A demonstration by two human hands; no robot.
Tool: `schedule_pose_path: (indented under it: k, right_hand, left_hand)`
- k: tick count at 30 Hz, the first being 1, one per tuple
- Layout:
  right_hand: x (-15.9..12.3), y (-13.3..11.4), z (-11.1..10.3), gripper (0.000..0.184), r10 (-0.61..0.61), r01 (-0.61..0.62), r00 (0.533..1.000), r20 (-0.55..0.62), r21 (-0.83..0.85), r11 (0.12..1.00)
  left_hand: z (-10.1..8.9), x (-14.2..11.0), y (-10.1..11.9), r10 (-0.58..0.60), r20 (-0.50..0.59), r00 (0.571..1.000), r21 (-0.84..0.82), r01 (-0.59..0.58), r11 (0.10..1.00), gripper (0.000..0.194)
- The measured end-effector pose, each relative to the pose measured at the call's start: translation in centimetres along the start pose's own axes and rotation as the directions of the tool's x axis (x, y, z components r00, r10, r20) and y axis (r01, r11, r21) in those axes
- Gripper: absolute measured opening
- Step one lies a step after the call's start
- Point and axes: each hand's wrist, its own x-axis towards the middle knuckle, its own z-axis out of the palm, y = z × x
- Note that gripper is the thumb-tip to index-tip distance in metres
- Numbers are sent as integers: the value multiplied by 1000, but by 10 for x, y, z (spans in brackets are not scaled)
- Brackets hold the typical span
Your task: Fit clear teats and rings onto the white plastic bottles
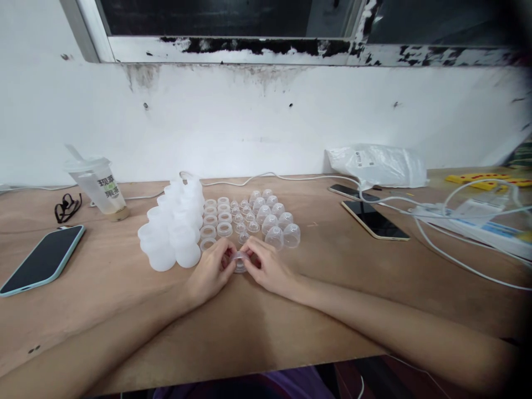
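Observation:
My left hand [213,270] and my right hand [268,267] meet on the wooden table [332,266], fingers pinched together on one small clear plastic cap [240,260]. Just beyond them lie rows of parts: white translucent cups [172,233] stacked at the left, several ring-shaped pieces [216,219] in the middle, small clear cones [241,219], and clear domes [276,224] at the right.
A phone with a teal case [41,259] lies at the left by a lidded drink cup [102,188] and black glasses [66,208]. Two phones [374,220], white cables [453,244], a power strip [477,227] and a white plastic bag [378,165] occupy the right.

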Motion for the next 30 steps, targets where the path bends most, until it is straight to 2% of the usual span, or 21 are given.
schedule_pose_path:
  k: [5, 10, 14, 22, 30]
  right_hand:
    - [1, 5, -3, 9, 0, 2, 999, 35, -65, 998]
    - [1, 8, -10, 18, 25, 6, 985, 169, -185, 983]
    - [0, 6, -11, 24, 41, -5, 981, 188, -193, 981]
    - [0, 5, -9, 22, 41, -24, 988, 149, -112, 993]
    - [1, 7, -12, 22, 41, -26, 984, 174, -89, 996]
  left_hand:
    - [-1, 1, 0, -49, 13, 999, 17, 49, 999, 4]
    - [-2, -3, 2, -119, 103, 988, 182, 99, 978, 12]
    - [-2, -3, 3, -177, 132, 975, 232, 143, 962, 12]
    - [-1, -4, 1, -161, 137, 978, 175, 136, 975, 11]
    - [-3, -2, 0, -142, 132, 981, 58, 135, 989, 8]
